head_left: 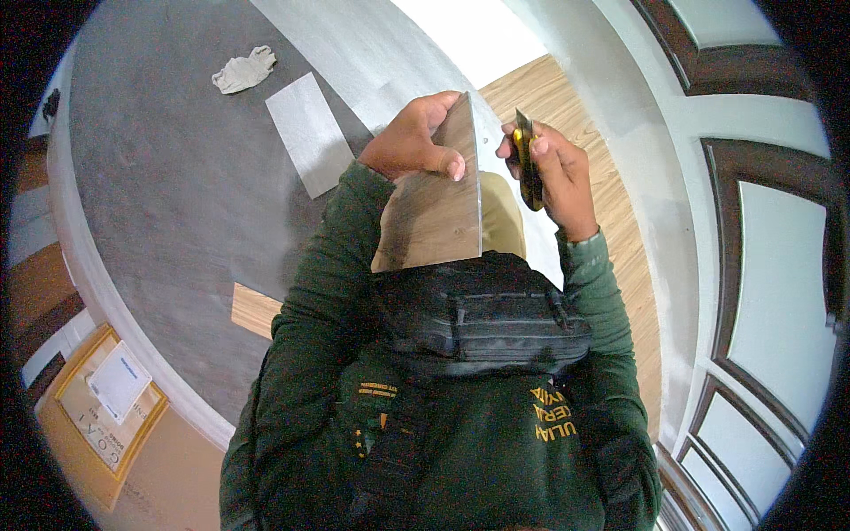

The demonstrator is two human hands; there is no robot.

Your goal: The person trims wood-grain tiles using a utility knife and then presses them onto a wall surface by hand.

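So the left hand (pixel 403 146) has a good grip on a wood-look plank (pixel 429 221), thumb across its face, with the thing held up just past the black bag (pixel 482 323) at the waist. Right hand (pixel 567 177) is wrapped around a knife (pixel 529 173), black and yellow (blade's out, pointing up), near the plank's long edge but not touching it. Over on the dark floor (pixel 186 195) to the left there's a pale board (pixel 310 133), a white cloth (pixel 243 71) near its far end, and a wood-look offcut (pixel 255 310) by the left sleeve (pixel 323 265).
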